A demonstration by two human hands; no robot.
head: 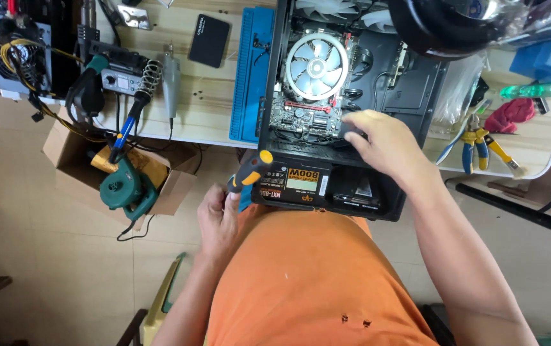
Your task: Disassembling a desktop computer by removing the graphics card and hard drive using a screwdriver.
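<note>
An open black computer case (416,96) lies flat on the wooden table, showing a motherboard with a round white cooler fan (317,65) and a black power supply (291,184) at the near end. My right hand (381,141) reaches into the case, fingers down on a dark part by the motherboard's lower edge. My left hand (219,218) is by my lap, closed around a screwdriver (250,172) with a black and yellow handle, just left of the power supply.
A blue work mat (250,70) lies left of the case. Further left are a soldering iron in its coil stand (144,90) and a black drive (209,40). A cardboard box holds a green blower (125,189). Yellow-handled pliers (477,144) lie at right.
</note>
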